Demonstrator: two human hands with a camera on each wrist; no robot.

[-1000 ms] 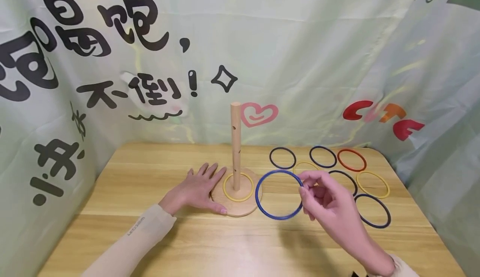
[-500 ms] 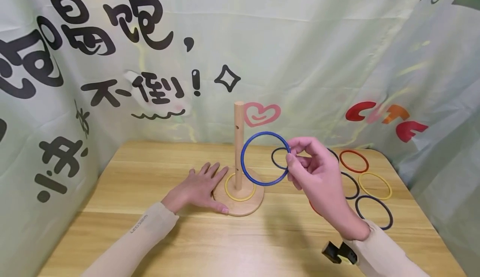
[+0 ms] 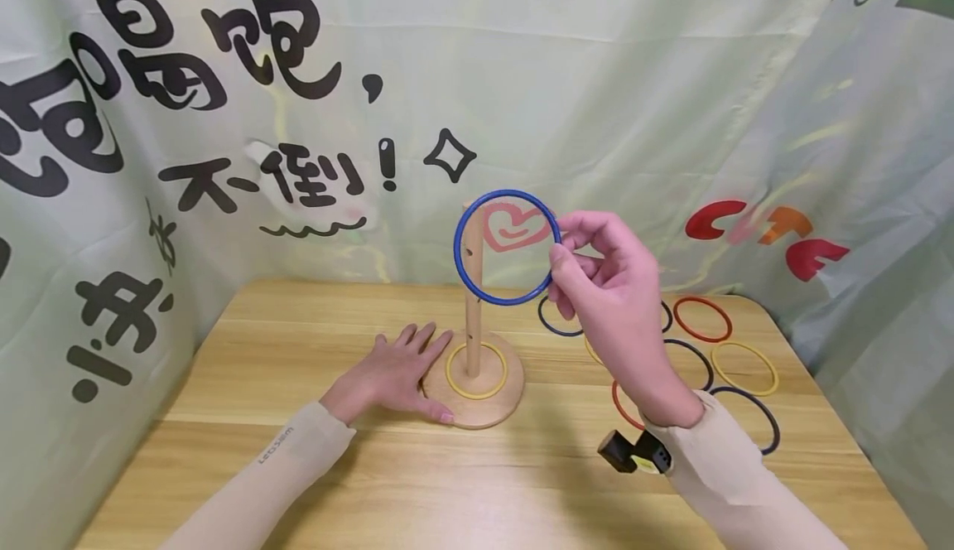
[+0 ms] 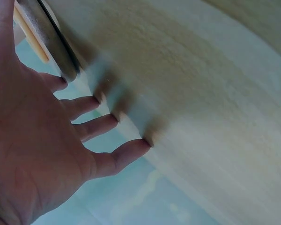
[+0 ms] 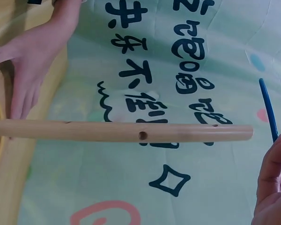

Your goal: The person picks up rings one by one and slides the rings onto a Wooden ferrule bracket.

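Observation:
In the head view, my right hand [image 3: 614, 301] pinches a blue ring [image 3: 507, 302] by its right edge between thumb and fingers. The ring is held up near the top of a wooden peg [image 3: 473, 326]. The right wrist view puts the blue ring [image 5: 268, 108] just beyond the peg's top end [image 5: 243, 132], apart from it. A yellow ring [image 3: 477, 398] lies around the peg on its round wooden base [image 3: 488, 417]. With fingers spread, my left hand [image 3: 395, 374] rests at the left of the base, its thumb touching the edge.
Several rings lie on the right of the wooden table [image 3: 447, 484], among them a red ring [image 3: 708, 340], a yellow ring [image 3: 777, 374] and dark blue ones. My right forearm partly covers them. A printed curtain [image 3: 596, 94] hangs behind and at both sides.
My right hand has raised the blue ring from low beside the base, up and leftward to the peg's top. The left hand has stayed at the base.

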